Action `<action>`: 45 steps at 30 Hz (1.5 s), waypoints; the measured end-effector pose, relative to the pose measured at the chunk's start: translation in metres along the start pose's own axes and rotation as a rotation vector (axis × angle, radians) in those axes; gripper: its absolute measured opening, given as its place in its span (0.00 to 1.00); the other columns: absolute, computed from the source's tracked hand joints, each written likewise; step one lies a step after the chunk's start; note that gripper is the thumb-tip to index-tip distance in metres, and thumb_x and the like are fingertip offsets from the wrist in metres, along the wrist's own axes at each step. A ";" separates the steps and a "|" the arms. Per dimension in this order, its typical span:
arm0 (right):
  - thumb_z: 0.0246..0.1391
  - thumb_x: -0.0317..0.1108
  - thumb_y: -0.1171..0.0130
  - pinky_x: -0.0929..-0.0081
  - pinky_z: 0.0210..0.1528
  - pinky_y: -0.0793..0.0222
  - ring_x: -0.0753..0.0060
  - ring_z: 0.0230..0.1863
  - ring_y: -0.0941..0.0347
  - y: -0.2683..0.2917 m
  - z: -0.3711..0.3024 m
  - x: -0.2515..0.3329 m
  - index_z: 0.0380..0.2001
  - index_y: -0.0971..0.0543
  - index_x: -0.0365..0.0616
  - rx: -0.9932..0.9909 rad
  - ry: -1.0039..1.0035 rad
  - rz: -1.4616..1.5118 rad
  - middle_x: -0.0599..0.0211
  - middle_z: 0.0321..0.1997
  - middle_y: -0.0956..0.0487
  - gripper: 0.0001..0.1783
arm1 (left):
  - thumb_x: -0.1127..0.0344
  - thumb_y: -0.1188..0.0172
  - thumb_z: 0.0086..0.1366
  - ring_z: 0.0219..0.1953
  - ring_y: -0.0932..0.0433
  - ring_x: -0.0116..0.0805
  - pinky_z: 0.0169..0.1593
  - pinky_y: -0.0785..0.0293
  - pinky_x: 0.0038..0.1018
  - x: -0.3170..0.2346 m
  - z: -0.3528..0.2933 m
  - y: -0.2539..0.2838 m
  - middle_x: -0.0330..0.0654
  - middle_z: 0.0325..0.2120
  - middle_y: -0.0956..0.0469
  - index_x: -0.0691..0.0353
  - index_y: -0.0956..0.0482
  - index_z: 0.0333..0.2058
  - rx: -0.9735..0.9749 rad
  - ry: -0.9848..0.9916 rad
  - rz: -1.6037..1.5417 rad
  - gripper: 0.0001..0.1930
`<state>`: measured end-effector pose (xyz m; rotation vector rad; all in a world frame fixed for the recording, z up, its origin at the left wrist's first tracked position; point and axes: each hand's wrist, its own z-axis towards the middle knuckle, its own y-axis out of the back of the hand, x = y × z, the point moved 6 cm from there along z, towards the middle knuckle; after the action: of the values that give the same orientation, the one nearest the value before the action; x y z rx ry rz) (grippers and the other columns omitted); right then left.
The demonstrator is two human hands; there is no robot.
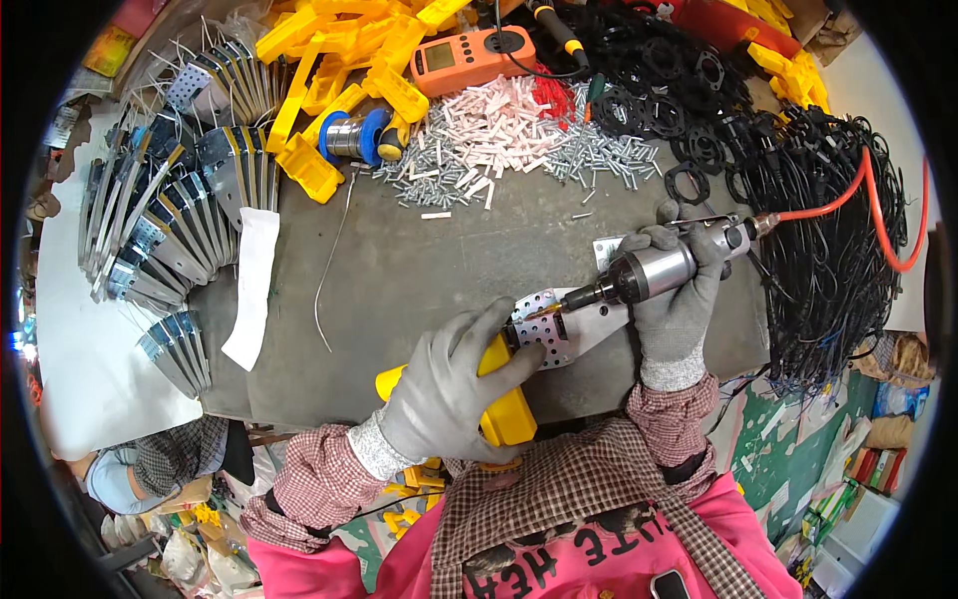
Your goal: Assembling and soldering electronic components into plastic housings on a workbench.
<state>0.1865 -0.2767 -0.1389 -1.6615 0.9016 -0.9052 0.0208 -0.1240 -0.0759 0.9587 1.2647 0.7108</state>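
Near centre, the gloved left hand (444, 384) curls partly closed around a yellow housing (512, 412) with a perforated metal plate (595, 325) at its far end; rightward, the gloved right hand (679, 311) grips a silver driver (651, 274), bit over the plate.

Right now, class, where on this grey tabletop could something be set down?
Largest bare patch: middle of the tabletop, bordered by thin wire, screws and left grip. Smaller: between white strip and near edge. Crowded: far side, yellow parts; left, metal plates; right, black cables.
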 end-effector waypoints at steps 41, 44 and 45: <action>0.62 0.37 0.42 0.61 0.50 0.28 0.69 0.41 0.25 0.008 -0.017 0.008 0.52 0.29 0.47 0.052 0.011 -0.024 0.62 0.48 0.25 0.17 | 0.48 0.21 0.20 0.58 0.31 0.51 0.53 0.31 0.41 -0.006 0.001 -0.004 0.54 0.61 0.34 0.63 0.30 0.58 -0.102 0.049 0.035 0.59; 0.62 0.37 0.42 0.61 0.50 0.28 0.69 0.41 0.24 0.011 -0.015 0.005 0.52 0.29 0.47 0.048 -0.020 0.027 0.62 0.48 0.25 0.17 | 0.48 0.21 0.20 0.58 0.31 0.51 0.53 0.30 0.41 -0.005 0.001 -0.005 0.53 0.61 0.34 0.63 0.30 0.58 -0.064 0.075 0.030 0.59; 0.62 0.37 0.42 0.61 0.50 0.28 0.69 0.41 0.24 0.009 -0.015 0.005 0.52 0.29 0.48 0.052 -0.018 0.030 0.62 0.48 0.25 0.17 | 0.48 0.21 0.20 0.58 0.31 0.51 0.53 0.30 0.41 -0.004 0.000 -0.004 0.53 0.61 0.34 0.63 0.30 0.58 -0.064 0.074 0.029 0.59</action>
<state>0.1738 -0.2891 -0.1438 -1.6054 0.8816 -0.8846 0.0202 -0.1299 -0.0779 0.9066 1.2873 0.8113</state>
